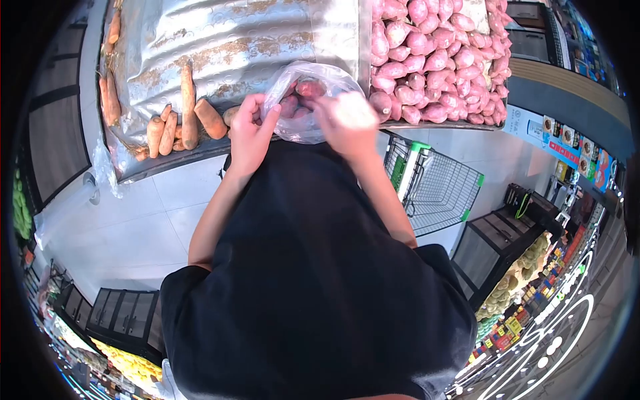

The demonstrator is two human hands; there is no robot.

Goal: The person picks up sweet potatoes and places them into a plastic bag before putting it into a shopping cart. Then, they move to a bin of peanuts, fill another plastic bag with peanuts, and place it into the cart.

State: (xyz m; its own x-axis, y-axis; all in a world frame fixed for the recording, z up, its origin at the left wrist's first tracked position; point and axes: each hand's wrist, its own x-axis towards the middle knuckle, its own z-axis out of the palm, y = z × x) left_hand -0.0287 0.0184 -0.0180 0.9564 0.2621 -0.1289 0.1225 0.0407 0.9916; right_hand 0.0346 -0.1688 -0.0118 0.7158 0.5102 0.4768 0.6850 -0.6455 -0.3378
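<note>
The right hand (347, 119) is blurred, its grip unreadable. The left hand (250, 130) pinches the clear plastic bag (307, 100) of pink sweet potatoes (303, 90), beside the heaped sweet-potato bin (437, 60).

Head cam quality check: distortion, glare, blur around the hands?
Head view: strong fisheye, black vignette at the corners, shelf edges bowed. Glare blows out the right hand and streaks the foil liner. Left hand and plastic bag are soft; the purple sweet potatoes read sharper.
</note>
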